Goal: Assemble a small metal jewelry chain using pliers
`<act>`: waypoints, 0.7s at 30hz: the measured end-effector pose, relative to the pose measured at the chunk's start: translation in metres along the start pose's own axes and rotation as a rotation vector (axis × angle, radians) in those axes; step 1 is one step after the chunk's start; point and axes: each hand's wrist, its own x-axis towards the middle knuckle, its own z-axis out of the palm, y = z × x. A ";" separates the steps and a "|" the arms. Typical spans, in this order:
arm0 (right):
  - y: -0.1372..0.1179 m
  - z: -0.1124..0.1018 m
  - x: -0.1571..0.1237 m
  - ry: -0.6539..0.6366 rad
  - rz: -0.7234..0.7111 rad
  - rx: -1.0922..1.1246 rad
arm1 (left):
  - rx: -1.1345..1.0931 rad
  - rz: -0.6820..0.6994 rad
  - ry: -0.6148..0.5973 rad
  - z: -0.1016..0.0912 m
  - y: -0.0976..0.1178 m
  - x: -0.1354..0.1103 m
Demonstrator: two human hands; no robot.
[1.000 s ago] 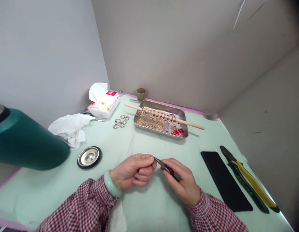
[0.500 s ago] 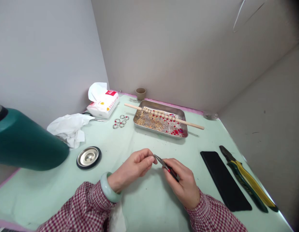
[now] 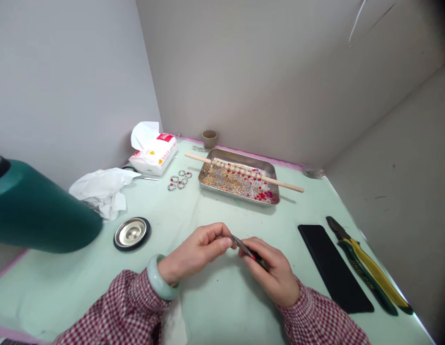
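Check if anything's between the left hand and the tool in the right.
Nothing visible: the left hand is at the tip of the tool in the right hand. Any tiny piece there can't be made out.

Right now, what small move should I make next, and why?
Perhaps angle the small metal tool slightly away before squeezing: the right hand grips it, and its tip is right by the fingertips of the left hand; anything pinched there isn't clear.
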 end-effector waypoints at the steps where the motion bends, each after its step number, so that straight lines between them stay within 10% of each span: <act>1: 0.001 -0.001 0.000 -0.017 0.012 0.015 | 0.038 0.013 0.010 0.000 0.002 0.000; 21: 0.006 0.004 -0.004 0.120 -0.112 -0.192 | 0.572 0.203 0.151 -0.001 0.001 0.001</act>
